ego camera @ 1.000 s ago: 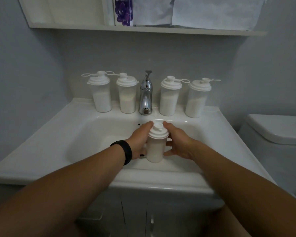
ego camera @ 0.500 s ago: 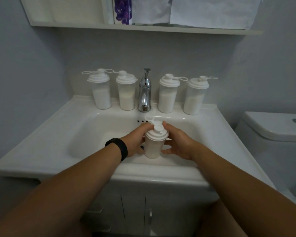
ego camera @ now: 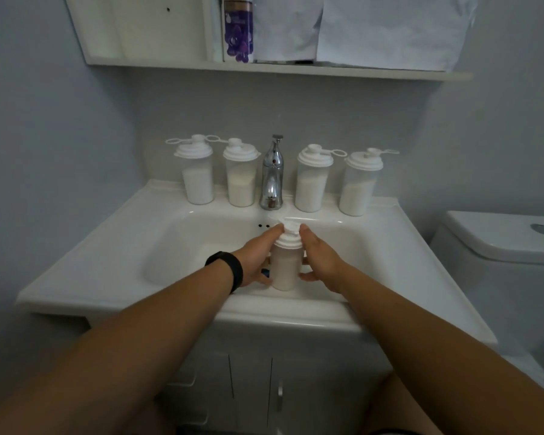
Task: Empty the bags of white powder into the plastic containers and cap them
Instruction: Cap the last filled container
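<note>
left hand [ego camera: 254, 262] + right hand [ego camera: 322, 262] grip | translucent cylindrical container [ego camera: 285, 265] | ribbed white lid [ego camera: 289, 238]

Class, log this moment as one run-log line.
both hands grip container over sink | fingers on cap | four filled containers behind

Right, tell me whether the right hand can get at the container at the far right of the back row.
Probably yes: the right hand would first have to let go of the held container; nothing stands between it and the far-right container.
</note>
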Demonstrator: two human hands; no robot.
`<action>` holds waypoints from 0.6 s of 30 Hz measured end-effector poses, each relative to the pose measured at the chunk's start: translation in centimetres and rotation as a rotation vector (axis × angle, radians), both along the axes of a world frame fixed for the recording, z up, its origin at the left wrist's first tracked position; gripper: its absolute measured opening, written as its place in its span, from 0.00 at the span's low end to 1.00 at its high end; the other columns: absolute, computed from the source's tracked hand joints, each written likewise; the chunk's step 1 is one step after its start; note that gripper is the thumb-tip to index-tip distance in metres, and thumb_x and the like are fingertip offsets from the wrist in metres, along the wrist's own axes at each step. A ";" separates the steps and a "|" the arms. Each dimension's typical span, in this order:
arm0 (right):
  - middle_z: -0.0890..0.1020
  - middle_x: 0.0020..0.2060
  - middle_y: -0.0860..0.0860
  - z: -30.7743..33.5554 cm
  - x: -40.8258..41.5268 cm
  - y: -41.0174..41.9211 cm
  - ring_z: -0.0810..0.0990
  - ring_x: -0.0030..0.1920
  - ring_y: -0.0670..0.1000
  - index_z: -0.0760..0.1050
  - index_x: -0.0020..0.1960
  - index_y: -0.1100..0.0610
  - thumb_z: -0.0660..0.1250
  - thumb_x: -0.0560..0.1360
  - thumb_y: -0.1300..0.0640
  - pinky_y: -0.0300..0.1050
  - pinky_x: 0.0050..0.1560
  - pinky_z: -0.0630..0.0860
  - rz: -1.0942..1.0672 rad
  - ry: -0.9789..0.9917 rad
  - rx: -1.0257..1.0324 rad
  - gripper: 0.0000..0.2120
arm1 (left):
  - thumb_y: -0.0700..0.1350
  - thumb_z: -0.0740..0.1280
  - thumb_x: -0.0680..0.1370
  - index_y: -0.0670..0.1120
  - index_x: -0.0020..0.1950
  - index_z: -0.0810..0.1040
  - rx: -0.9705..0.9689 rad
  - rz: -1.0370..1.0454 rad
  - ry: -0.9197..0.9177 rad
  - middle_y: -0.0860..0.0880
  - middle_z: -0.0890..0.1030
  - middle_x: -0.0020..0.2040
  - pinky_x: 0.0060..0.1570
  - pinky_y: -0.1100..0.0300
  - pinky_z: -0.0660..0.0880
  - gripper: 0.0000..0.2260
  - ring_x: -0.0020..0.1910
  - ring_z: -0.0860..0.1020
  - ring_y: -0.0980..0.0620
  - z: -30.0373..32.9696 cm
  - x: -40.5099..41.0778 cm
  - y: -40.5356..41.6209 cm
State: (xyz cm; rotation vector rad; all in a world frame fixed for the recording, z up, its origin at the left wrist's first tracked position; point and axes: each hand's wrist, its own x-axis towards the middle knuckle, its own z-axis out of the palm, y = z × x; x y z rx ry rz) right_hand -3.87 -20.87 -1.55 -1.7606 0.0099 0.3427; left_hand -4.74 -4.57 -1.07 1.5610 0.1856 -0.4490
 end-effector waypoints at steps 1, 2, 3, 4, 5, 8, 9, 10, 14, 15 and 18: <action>0.75 0.69 0.52 0.2 -0.2 0.0 0.75 0.66 0.57 0.69 0.74 0.45 0.48 0.83 0.32 0.52 0.55 0.77 -0.015 0.004 0.014 0.28 | 0.66 0.62 0.80 0.54 0.73 0.71 -0.027 -0.014 0.001 0.48 0.76 0.69 0.65 0.40 0.73 0.26 0.66 0.75 0.44 0.1 -0.2 0.0; 0.76 0.68 0.52 0.3 -0.3 0.1 0.75 0.66 0.56 0.70 0.73 0.46 0.48 0.82 0.32 0.53 0.56 0.76 -0.021 0.007 0.028 0.28 | 0.63 0.66 0.77 0.54 0.73 0.70 -0.042 -0.038 -0.004 0.47 0.75 0.70 0.61 0.43 0.74 0.27 0.63 0.75 0.45 0.2 -0.3 0.1; 0.76 0.68 0.52 0.4 -0.4 0.2 0.76 0.66 0.56 0.71 0.73 0.47 0.47 0.82 0.32 0.53 0.57 0.76 -0.026 0.020 0.039 0.29 | 0.59 0.69 0.73 0.55 0.74 0.69 -0.019 -0.075 -0.019 0.46 0.75 0.69 0.56 0.47 0.75 0.30 0.60 0.75 0.47 0.5 -0.7 0.2; 0.77 0.68 0.52 0.6 -0.6 0.4 0.76 0.66 0.55 0.71 0.73 0.48 0.47 0.82 0.32 0.53 0.58 0.75 -0.037 0.037 0.048 0.30 | 0.53 0.69 0.69 0.57 0.74 0.67 0.032 -0.119 -0.042 0.46 0.75 0.67 0.53 0.49 0.75 0.33 0.57 0.75 0.47 0.7 -1.0 0.3; 0.76 0.69 0.51 0.8 -0.8 0.6 0.75 0.67 0.55 0.71 0.73 0.48 0.47 0.83 0.32 0.53 0.59 0.75 -0.047 0.052 0.055 0.30 | 0.48 0.69 0.67 0.58 0.73 0.66 0.119 -0.160 -0.087 0.47 0.76 0.65 0.52 0.50 0.76 0.35 0.57 0.75 0.47 0.9 -1.5 0.2; 0.73 0.72 0.51 1.2 -1.4 2.1 0.74 0.67 0.54 0.68 0.75 0.48 0.46 0.83 0.33 0.55 0.64 0.74 -0.038 0.067 0.068 0.30 | 0.43 0.74 0.72 0.57 0.65 0.76 0.330 -0.118 -0.316 0.51 0.84 0.56 0.44 0.57 0.79 0.23 0.54 0.81 0.50 1.9 -2.6 0.1; 0.73 0.73 0.51 1.6 -1.8 2.9 0.73 0.66 0.53 0.67 0.76 0.49 0.46 0.84 0.34 0.56 0.66 0.74 -0.020 0.060 0.071 0.29 | 0.43 0.75 0.74 0.55 0.62 0.79 0.353 -0.076 -0.379 0.52 0.85 0.53 0.41 0.62 0.77 0.18 0.51 0.82 0.52 2.4 -3.0 0.4; 0.72 0.73 0.51 2.2 -2.1 3.8 0.73 0.66 0.53 0.66 0.76 0.49 0.46 0.84 0.35 0.56 0.68 0.73 0.003 0.044 0.069 0.29 | 0.42 0.76 0.75 0.52 0.60 0.81 0.370 -0.037 -0.435 0.52 0.86 0.51 0.38 0.65 0.75 0.15 0.49 0.82 0.54 2.9 -3.3 1.1; 0.70 0.75 0.51 5.1 -3.2 8.0 0.70 0.73 0.55 0.64 0.78 0.48 0.47 0.84 0.36 0.56 0.71 0.69 0.078 -0.010 0.082 0.28 | 0.43 0.79 0.73 0.54 0.57 0.83 0.331 0.076 -0.568 0.55 0.87 0.52 0.54 0.60 0.77 0.15 0.53 0.84 0.58 4.4 -4.4 5.1; 0.70 0.75 0.51 5.9 -3.5 9.3 0.71 0.72 0.54 0.64 0.78 0.48 0.47 0.85 0.36 0.55 0.69 0.70 0.085 -0.034 0.084 0.28 | 0.43 0.79 0.72 0.56 0.56 0.83 0.315 0.121 -0.586 0.57 0.87 0.51 0.54 0.61 0.77 0.15 0.52 0.84 0.61 4.8 -4.7 6.2; 0.73 0.72 0.50 8.0 -4.4 13.4 0.71 0.63 0.49 0.67 0.77 0.49 0.48 0.85 0.38 0.51 0.65 0.69 0.103 -0.137 0.127 0.26 | 0.47 0.80 0.71 0.58 0.54 0.83 0.295 0.321 -0.646 0.62 0.86 0.48 0.52 0.62 0.78 0.15 0.49 0.84 0.64 6.0 -5.7 9.2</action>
